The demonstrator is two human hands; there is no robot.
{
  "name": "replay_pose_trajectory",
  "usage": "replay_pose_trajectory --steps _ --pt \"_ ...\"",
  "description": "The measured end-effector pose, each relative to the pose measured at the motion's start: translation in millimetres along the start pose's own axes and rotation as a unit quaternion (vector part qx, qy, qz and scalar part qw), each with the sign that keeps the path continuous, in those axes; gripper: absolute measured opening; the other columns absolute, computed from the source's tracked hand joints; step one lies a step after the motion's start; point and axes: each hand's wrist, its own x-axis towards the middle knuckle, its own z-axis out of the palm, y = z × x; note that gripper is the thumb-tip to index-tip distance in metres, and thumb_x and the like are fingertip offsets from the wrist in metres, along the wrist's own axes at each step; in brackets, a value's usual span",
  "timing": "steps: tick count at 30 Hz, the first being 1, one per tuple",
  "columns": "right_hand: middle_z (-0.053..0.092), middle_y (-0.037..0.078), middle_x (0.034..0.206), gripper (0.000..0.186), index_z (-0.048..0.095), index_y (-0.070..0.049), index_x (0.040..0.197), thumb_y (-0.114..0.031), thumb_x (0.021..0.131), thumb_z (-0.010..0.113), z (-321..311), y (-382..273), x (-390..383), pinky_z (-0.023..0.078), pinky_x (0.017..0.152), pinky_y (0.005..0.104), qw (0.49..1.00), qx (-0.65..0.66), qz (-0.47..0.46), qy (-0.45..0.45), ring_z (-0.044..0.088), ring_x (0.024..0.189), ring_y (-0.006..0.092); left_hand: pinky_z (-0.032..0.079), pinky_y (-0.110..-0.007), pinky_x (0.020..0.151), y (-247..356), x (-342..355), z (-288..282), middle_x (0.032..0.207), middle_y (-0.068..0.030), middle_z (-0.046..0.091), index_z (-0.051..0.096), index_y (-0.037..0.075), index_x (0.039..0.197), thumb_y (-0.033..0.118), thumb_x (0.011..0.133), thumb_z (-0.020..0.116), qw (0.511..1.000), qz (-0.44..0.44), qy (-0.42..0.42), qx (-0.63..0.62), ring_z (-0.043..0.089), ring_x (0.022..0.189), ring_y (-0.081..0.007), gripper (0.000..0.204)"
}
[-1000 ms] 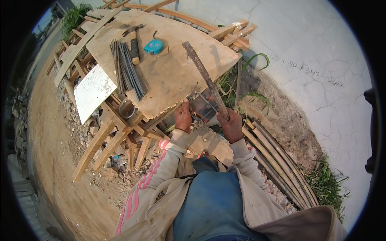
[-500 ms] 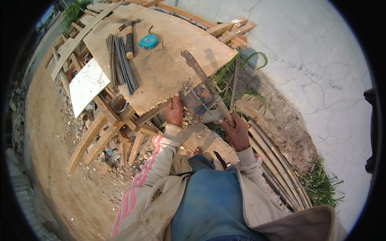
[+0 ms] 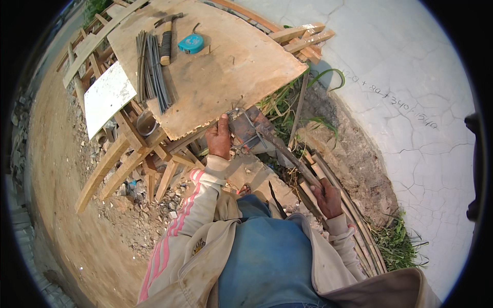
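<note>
My right hand (image 3: pixel 327 198) is wrapped round the lower end of a long rusty metal bar (image 3: pixel 287 153). The bar slants up and left to a bending block (image 3: pixel 241 128) at the board's near edge. Against that block lies a thin steel rod (image 3: pixel 252 123) with bends in it. My left hand (image 3: pixel 219 139) is closed beside the block, thumb up, and seems to pinch the rod's end; its fingers partly hide the grip. Farther up the worn wooden board (image 3: pixel 226 66) lie a bundle of straight steel rods (image 3: pixel 154 72), a claw hammer (image 3: pixel 166 43) and a turquoise tape measure (image 3: pixel 191 43).
Rough timbers (image 3: pixel 105 159) prop and surround the board on the left, with a white panel (image 3: pixel 109 97) on them. Bamboo poles (image 3: pixel 354 215) lie low at the right by green plants (image 3: pixel 395 244). A cracked grey wall (image 3: pixel 400 66) borders the right side.
My right hand has swung the bar's lower end down and to the right. The thin rod at the block now looks more bent. My left hand stays beside the block.
</note>
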Motion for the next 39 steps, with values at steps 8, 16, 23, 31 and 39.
replay_pose_trajectory --steps 8,16,23,31,39 --pt "0.059 0.023 0.066 0.038 0.059 -0.002 0.085 -0.038 0.095 0.066 -18 20 11 0.045 0.061 0.0503 0.999 -0.025 0.004 -0.021 0.062 0.068 0.0447 0.036 -0.031 0.043 4 3 -4 0.052 -0.0009 0.05 0.059 0.004 0.061 0.044 0.098 0.067 0.997 0.016 -0.007 0.076 0.045 0.045 -0.0106 0.055" --pt "0.054 0.023 0.062 0.049 0.06 -0.002 0.082 -0.049 0.096 0.061 -35 36 40 0.044 0.059 0.0496 0.998 -0.032 -0.017 -0.051 0.058 0.063 0.0444 0.036 -0.031 0.045 -6 9 -7 0.052 -0.0008 0.052 0.064 0.0 0.065 0.045 0.097 0.067 0.994 0.026 0.009 0.107 0.046 0.048 -0.01 0.056" --pt "0.053 0.022 0.06 0.052 0.059 -0.002 0.078 -0.052 0.094 0.061 -51 51 69 0.043 0.058 0.0487 0.992 -0.084 -0.058 -0.081 0.057 0.058 0.0419 0.032 -0.028 0.042 -9 9 -7 0.054 0.002 0.049 0.06 0.007 0.065 0.043 0.097 0.068 0.997 0.012 -0.002 0.075 0.042 0.045 -0.0088 0.049" --pt "0.057 0.02 0.061 0.052 0.062 -0.002 0.079 -0.053 0.092 0.063 -68 44 102 0.044 0.058 0.0486 0.985 -0.103 -0.1 -0.1 0.058 0.058 0.0408 0.032 -0.028 0.042 -4 9 -5 0.054 0.0026 0.049 0.061 0.007 0.066 0.041 0.095 0.072 0.997 -0.011 0.013 0.074 0.042 0.045 -0.008 0.047" --pt "0.061 0.02 0.063 0.054 0.066 -0.005 0.083 -0.058 0.091 0.059 -73 42 113 0.047 0.06 0.0496 0.975 -0.148 -0.135 -0.097 0.062 0.06 0.0401 0.033 -0.03 0.045 4 4 -3 0.053 0.0023 0.05 0.063 0.004 0.063 0.044 0.094 0.073 0.998 -0.023 0.009 0.053 0.042 0.047 -0.0084 0.052"
